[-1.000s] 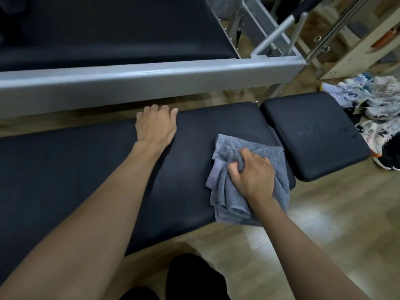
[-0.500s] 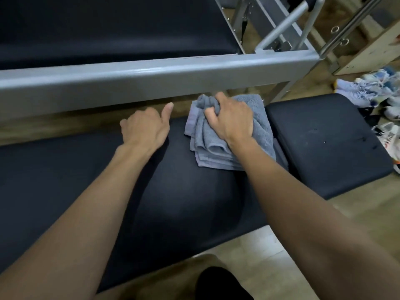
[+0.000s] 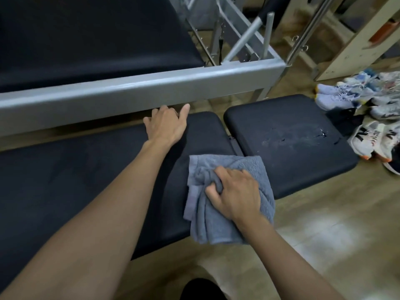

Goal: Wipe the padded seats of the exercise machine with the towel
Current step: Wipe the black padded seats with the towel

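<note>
A long black padded seat (image 3: 65,180) runs across the view from the left. A smaller black pad (image 3: 290,144) sits just to its right, with wet streaks on top. My right hand (image 3: 236,191) grips a bunched grey towel (image 3: 218,221) and presses it on the long seat's near right corner, the towel overhanging the front edge. My left hand (image 3: 166,124) rests flat on the far edge of the long seat, fingers spread, holding nothing.
A grey metal frame rail (image 3: 134,87) of another machine runs just behind the seat, with a black pad (image 3: 86,40) and upright bars above it. Several sneakers (image 3: 368,118) lie on the wooden floor at right. A wooden unit (image 3: 355,40) stands at the far right.
My right hand has dragged the towel from the seat's far edge back to its near right corner. The view and my left hand have shifted slightly to the right.
</note>
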A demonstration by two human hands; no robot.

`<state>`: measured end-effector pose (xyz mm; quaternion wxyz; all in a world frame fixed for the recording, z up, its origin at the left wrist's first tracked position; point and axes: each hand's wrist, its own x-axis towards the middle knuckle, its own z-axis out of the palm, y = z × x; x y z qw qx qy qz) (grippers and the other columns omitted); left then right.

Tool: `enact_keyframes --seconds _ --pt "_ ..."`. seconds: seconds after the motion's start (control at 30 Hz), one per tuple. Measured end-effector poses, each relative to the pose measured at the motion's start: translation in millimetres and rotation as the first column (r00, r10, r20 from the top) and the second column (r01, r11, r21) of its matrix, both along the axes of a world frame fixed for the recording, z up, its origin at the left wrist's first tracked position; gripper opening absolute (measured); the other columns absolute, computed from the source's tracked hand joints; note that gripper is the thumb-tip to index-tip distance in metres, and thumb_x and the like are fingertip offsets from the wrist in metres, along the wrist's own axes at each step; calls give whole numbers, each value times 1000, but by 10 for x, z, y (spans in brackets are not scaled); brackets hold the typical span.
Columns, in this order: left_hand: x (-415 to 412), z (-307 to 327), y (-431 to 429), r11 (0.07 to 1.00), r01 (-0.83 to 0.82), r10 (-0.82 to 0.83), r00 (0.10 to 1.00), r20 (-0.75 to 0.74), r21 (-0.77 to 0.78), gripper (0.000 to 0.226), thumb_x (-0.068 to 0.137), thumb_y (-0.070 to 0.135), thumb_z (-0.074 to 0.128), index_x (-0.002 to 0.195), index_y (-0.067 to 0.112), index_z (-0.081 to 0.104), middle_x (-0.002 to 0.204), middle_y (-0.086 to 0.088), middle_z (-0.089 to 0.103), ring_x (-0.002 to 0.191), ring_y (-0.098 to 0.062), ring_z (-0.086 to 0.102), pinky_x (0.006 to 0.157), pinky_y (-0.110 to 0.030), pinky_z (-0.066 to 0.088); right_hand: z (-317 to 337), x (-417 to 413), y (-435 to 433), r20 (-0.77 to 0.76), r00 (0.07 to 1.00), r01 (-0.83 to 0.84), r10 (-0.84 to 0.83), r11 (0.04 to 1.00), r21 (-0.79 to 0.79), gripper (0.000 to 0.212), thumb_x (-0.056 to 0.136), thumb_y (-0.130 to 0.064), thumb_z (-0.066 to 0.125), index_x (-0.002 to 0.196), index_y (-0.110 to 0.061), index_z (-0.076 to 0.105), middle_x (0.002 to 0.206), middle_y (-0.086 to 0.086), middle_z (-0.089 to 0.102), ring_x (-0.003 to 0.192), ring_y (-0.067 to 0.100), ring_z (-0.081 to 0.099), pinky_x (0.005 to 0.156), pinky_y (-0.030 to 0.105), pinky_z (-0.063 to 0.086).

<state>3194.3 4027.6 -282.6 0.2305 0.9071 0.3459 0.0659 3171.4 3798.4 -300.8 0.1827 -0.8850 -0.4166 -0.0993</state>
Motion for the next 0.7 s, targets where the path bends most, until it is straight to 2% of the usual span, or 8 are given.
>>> enact_keyframes --seconds 0.07,0.17,0.33,0.4,0.5,0.6,0.7 --pt "52 -26 15 999 -33 33 999 21 28 62 100 56 21 84 14 63 117 -14 59 117 -34 47 99 -49 29 -17 225 208 4 1000 8 -8 1000 16 18 76 -33 47 68 -21 35 52 -3 51 45 18 45 55 30 38" --pt "123 -101 16 996 -84 83 996 40 25 58 99 58 21 76 18 56 113 -12 60 116 -33 48 98 -48 28 -42 704 651 23 1000 10 -10 1000 23 20 78 -37 41 69 -20 39 52 5 56 45 27 50 52 29 29" --pt "96 -144 64 992 -118 121 991 59 -53 60 100 56 20 77 16 58 111 -14 61 116 -34 48 98 -46 30 -28 1546 1526 -23 999 23 -25 996 -83 28 87 -37 43 90 -13 56 85 18 69 78 39 63 59 36 34" --pt "67 -96 65 994 -82 84 996 23 -69 62 101 55 20 84 14 64 113 -15 60 116 -35 49 96 -45 31 30 1598 1615 -24 999 34 -36 993 -111 30 89 -38 43 96 -12 56 89 18 69 81 39 63 59 36 34" --pt "51 8 37 989 -75 75 997 -4 -129 68 100 56 19 100 11 70 119 -17 59 118 -37 49 98 -46 33 124 1387 1359 -10 998 61 -63 989 -132 28 90 -39 45 98 -13 55 78 13 66 66 32 58 55 33 31" --pt "14 99 16 979 -77 76 997 -13 -191 69 100 56 20 102 6 68 122 -20 58 116 -39 51 102 -48 38 153 1011 826 -72 997 15 -24 992 -127 19 85 -38 47 81 -20 47 62 2 53 55 23 49 52 30 31" --pt "20 118 -34 994 -18 12 999 -51 -111 71 100 55 18 104 4 68 123 -21 56 114 -39 50 100 -48 39 146 701 300 -82 996 -34 29 997 -64 21 73 -38 47 64 -20 44 48 -1 51 41 23 50 46 24 28"
